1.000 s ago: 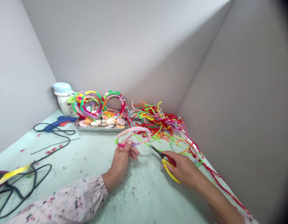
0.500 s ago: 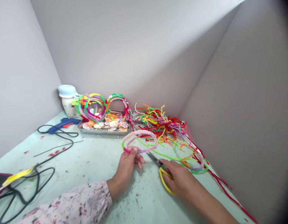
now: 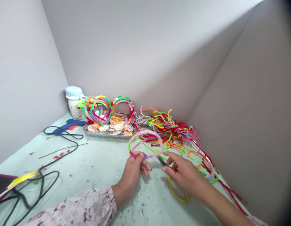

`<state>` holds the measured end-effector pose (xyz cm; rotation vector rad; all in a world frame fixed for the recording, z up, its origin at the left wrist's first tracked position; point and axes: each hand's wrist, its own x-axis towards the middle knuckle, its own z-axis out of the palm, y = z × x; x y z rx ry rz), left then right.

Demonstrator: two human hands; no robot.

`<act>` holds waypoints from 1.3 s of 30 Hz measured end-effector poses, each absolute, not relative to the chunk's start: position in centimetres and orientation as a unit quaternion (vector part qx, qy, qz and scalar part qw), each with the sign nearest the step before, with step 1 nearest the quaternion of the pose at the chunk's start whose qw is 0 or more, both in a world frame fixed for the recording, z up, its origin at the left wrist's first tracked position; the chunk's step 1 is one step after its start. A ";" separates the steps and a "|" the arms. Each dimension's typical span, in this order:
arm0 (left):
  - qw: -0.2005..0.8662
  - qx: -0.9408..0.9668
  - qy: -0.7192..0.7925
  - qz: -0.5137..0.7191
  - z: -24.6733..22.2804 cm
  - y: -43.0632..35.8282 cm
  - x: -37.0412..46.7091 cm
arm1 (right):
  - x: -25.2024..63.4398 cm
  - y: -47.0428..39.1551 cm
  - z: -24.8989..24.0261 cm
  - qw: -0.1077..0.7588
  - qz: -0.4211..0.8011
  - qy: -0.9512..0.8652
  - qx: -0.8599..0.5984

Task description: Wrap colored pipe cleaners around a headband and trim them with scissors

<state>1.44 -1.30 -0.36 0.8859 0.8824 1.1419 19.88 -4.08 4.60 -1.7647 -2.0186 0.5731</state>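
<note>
My left hand (image 3: pixel 136 164) pinches the lower left of a hoop wrapped in fuzzy pipe cleaner (image 3: pixel 148 133), in pink, lilac and green sections. The hoop is tilted above the table. My right hand (image 3: pixel 183 171) is at its right side, thumb and index finger apart, the index fingertip close to the hoop's right end; whether they touch I cannot tell. Under the right hand lie scissors (image 3: pixel 179 195) with yellow handles, their dark blades partly hidden by the fingers and pointing toward the hoop.
Behind stands a metal tray (image 3: pixel 105 134) of seashells (image 3: pixel 118 126) with decorated hoops (image 3: pixel 100 110) on it. A tangle of pipe cleaners (image 3: pixel 169 125) spreads to the right. At left are a blue glue gun (image 3: pixel 65 126), its black cord (image 3: pixel 72 147) and a white jar (image 3: pixel 74 105).
My right hand has let go of the scissors, which now lie on the table, and has moved up to the hoop's right end. The left hand keeps its pinch. The view has shifted slightly.
</note>
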 end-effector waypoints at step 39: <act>0.633 0.464 0.417 0.459 -0.4 -1.0 1.3 | 17.1 -1.2 -0.5 0.500 0.645 -0.427 -0.390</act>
